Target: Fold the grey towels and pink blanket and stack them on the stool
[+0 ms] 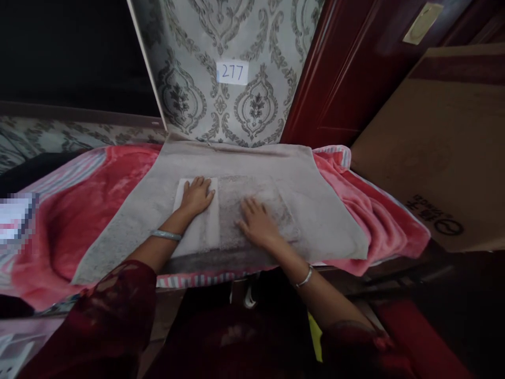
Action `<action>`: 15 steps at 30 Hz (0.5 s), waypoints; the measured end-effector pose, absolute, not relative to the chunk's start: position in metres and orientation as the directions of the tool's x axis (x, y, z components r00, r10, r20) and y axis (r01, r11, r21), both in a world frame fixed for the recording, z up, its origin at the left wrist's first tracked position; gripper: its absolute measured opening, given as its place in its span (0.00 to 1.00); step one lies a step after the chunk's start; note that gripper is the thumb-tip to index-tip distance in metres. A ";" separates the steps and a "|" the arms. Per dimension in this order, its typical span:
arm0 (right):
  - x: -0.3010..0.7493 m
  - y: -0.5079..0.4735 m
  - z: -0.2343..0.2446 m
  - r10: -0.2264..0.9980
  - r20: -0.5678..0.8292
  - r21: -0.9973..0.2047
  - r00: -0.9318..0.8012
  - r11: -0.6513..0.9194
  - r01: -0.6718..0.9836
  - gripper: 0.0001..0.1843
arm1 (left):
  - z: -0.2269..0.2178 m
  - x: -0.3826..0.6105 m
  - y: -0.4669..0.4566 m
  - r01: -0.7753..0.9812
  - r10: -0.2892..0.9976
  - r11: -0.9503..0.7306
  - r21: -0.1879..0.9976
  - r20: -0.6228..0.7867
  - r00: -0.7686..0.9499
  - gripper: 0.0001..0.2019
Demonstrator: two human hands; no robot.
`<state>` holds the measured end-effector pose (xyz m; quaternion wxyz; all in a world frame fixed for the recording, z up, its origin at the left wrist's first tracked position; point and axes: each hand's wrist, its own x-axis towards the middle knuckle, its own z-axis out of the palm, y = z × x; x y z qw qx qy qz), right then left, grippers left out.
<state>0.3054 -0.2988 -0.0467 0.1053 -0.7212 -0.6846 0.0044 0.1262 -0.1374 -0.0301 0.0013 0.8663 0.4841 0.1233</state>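
Observation:
A large grey cloth (284, 163) is spread over a red and pink fleece blanket (130, 173). Flat on the cloth lies a rectangular piece with a white strip (211, 226) on its left and a dark, mottled grey part (236, 231) on its right; I cannot tell its material. My left hand (196, 197) rests on the white strip, fingers spread and palm down. On the mottled part lies my right hand (258, 221), its fingers apart and a little blurred. Neither hand grips anything.
Behind the table stands a patterned wall with a paper marked 277 (232, 72). A dark screen (71, 58) is at the upper left. A large cardboard box (442, 137) leans close on the right, in front of a dark red door (347, 68).

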 end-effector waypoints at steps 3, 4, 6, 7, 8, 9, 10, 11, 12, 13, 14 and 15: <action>0.286 -0.304 -0.057 0.990 0.137 -0.160 0.026 -0.004 0.987 0.37 | -0.026 0.113 -0.166 0.801 0.804 -0.591 0.098 0.153 0.574 0.29; 0.284 -0.304 -0.059 0.988 0.149 -0.162 0.028 -0.003 0.987 0.37 | -0.028 0.108 -0.178 0.779 0.782 -0.621 0.086 0.131 0.609 0.29; 0.285 -0.304 -0.060 0.987 0.156 -0.170 0.031 -0.004 0.985 0.37 | -0.035 0.097 -0.199 0.755 0.756 -0.653 0.066 0.114 0.644 0.30; 0.288 -0.304 -0.059 0.987 0.155 -0.173 0.030 -0.003 0.985 0.37 | -0.040 0.093 -0.208 0.756 0.756 -0.652 0.057 0.109 0.645 0.30; 0.291 -0.304 -0.059 0.988 0.155 -0.177 0.028 0.000 0.984 0.36 | -0.044 0.090 -0.213 0.761 0.761 -0.647 0.049 0.105 0.641 0.30; 0.295 -0.305 -0.058 0.988 0.151 -0.182 0.029 -0.001 0.983 0.36 | -0.048 0.088 -0.217 0.767 0.766 -0.641 0.043 0.101 0.635 0.30; 0.300 -0.307 -0.058 0.988 0.148 -0.188 0.037 -0.009 0.982 0.36 | -0.050 0.087 -0.219 0.771 0.770 -0.636 0.040 0.098 0.630 0.30; 0.307 -0.310 -0.058 0.988 0.144 -0.193 0.057 -0.028 0.981 0.37 | -0.052 0.087 -0.219 0.773 0.772 -0.634 0.038 0.098 0.628 0.30; 0.315 -0.314 -0.059 0.986 0.141 -0.197 0.086 -0.057 0.979 0.37 | -0.053 0.087 -0.218 0.773 0.772 -0.634 0.039 0.101 0.628 0.30; 0.323 -0.319 -0.060 0.982 0.140 -0.200 0.124 -0.094 0.975 0.37 | -0.054 0.087 -0.217 0.771 0.770 -0.635 0.041 0.107 0.629 0.30; 0.333 -0.326 -0.063 0.976 0.143 -0.202 0.165 -0.134 0.970 0.37 | -0.053 0.088 -0.216 0.769 0.768 -0.638 0.044 0.113 0.631 0.30; 0.342 -0.333 -0.066 0.967 0.153 -0.204 0.204 -0.171 0.964 0.36 | -0.053 0.088 -0.216 0.767 0.766 -0.640 0.049 0.118 0.632 0.30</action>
